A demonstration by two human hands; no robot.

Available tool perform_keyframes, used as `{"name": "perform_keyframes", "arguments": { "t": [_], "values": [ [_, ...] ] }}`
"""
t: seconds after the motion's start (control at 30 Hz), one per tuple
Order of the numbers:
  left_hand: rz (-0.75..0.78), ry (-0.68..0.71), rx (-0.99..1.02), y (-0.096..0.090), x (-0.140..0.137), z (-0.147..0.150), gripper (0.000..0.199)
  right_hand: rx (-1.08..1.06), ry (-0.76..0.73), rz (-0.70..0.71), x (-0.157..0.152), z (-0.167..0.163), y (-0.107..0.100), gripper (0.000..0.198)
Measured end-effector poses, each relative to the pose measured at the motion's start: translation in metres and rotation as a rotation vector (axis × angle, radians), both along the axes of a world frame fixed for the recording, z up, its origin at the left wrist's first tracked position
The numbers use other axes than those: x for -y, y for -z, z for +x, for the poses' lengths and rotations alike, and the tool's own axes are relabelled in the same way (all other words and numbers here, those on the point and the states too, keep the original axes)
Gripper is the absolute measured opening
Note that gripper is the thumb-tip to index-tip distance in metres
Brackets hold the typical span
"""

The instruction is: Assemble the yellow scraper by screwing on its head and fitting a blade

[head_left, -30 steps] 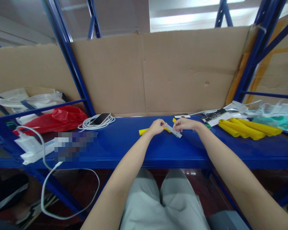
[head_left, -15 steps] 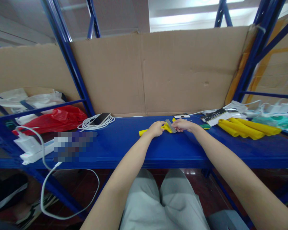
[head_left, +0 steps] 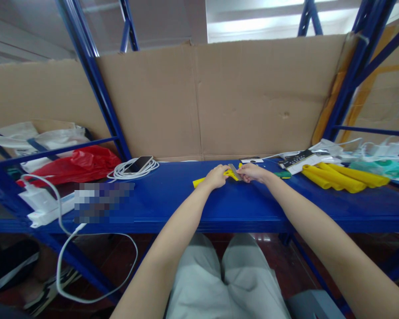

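Note:
My left hand (head_left: 217, 177) is closed on a yellow piece (head_left: 198, 182) that looks like a flattened sleeve or strip. One end of it shows left of the wrist, and more yellow material appears between the two hands. My right hand (head_left: 253, 172) pinches a short, flat grey strip (head_left: 234, 171), seemingly metal, which lies slanted across the yellow material. What this strip is exactly cannot be made out. Both hands rest low over the blue tabletop (head_left: 173, 199), close together, and their fingers partly hide the contact.
Several yellow rolled tubes (head_left: 342, 178) lie on the right, by a black-and-white packet (head_left: 306, 160). A green item (head_left: 282, 175) sits beside my right wrist. To the left are a phone (head_left: 139, 164) on a coiled white cable (head_left: 123, 173), a red bag (head_left: 83, 164) and a power strip (head_left: 49, 213).
The grey strip has tilted and shifted slightly left between the fingers, and less of it shows at its lower end. Both hands stay nearly in place.

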State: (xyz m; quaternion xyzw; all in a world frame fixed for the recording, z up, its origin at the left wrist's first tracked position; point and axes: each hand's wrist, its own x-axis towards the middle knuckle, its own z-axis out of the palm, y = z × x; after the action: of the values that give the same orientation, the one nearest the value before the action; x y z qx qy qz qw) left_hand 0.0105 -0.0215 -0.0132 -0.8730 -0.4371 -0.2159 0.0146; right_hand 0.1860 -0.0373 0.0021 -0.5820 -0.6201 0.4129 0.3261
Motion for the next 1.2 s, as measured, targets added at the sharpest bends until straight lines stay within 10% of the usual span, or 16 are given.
{"name": "perform_keyframes", "arguments": {
  "t": [1.2],
  "values": [
    [0.013,-0.041,-0.127,-0.008,0.01,-0.003,0.044,-0.185,-0.063,-0.095,0.007,-0.004,-0.006,0.019]
  ]
}}
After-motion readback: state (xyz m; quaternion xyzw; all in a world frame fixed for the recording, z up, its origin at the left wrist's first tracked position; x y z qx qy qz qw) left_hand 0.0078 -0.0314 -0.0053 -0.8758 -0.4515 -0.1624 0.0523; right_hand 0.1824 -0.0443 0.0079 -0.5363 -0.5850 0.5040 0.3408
